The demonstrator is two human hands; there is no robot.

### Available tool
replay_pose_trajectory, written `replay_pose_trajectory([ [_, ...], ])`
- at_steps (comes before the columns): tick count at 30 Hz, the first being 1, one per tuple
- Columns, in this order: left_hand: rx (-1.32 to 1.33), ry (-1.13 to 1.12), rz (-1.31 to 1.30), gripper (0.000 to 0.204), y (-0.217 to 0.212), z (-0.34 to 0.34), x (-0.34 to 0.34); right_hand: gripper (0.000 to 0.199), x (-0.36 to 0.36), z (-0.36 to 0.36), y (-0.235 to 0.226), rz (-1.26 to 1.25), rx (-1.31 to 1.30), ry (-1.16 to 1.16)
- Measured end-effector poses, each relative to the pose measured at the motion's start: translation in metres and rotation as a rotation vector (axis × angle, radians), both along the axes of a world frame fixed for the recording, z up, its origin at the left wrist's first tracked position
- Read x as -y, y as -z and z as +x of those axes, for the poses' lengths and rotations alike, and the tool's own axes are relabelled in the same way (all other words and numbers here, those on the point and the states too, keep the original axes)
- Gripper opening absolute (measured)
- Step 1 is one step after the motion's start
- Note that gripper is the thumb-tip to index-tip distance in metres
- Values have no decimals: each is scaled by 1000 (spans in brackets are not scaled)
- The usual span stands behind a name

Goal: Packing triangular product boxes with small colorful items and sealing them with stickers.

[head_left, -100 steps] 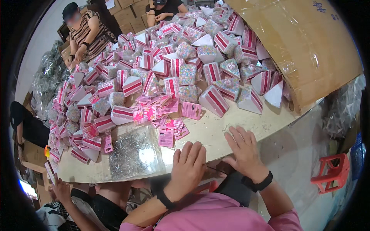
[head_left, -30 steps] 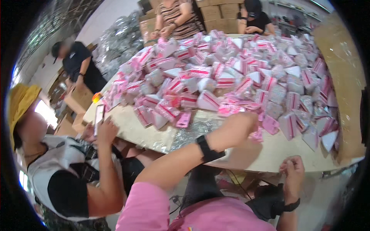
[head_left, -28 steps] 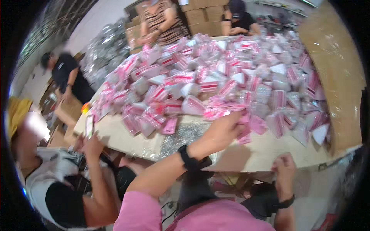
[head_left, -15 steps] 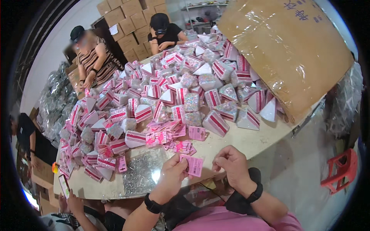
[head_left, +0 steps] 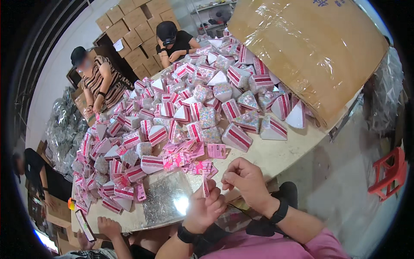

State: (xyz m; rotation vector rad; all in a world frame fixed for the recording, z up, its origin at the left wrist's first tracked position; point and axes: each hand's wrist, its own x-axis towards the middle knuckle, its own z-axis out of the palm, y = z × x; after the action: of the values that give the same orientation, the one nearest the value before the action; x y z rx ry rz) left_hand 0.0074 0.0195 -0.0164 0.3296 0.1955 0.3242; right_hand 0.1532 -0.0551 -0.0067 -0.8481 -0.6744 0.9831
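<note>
Close to the counter's near edge, two hands worked one small pink card.

Upright between the hands, the pink paper tag (head_left: 205,188) stood with its long axis vertical, thin edge toward the camera; the left hand (head_left: 206,208) pinched its lower end between closed fingers, while the right hand (head_left: 246,183) curled its fingers narrowly just beside it, whether touching I could not tell. Loose pink tags (head_left: 183,159) lay flat on the pale counter (head_left: 276,153) beyond, beside wedge-shaped, striped boxes (head_left: 236,137) and a glittery foil sheet (head_left: 166,202).
</note>
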Motion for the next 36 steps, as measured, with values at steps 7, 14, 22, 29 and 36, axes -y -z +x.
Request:
replay_pose_trajectory([
  [7, -196, -45, 41, 28, -6, 9, 9, 6, 4, 2, 1, -44, 124, 15],
  [14, -217, -52, 101, 37, 3, 9, 10, 6, 10, 6, -5, -68, -111, -105],
  [22, -273, -93, 249, 35, 5, 11, 14, 9, 6, 7, 5, 68, -266, -155],
  [29, -341, -183, 269, 29, 12, 9, 21, 12, 8, 8, -2, 177, -416, -193],
  [36, -783, -517, 1360, 27, -14, 0, 28, 7, 9, 4, -3, 53, -219, -74],
])
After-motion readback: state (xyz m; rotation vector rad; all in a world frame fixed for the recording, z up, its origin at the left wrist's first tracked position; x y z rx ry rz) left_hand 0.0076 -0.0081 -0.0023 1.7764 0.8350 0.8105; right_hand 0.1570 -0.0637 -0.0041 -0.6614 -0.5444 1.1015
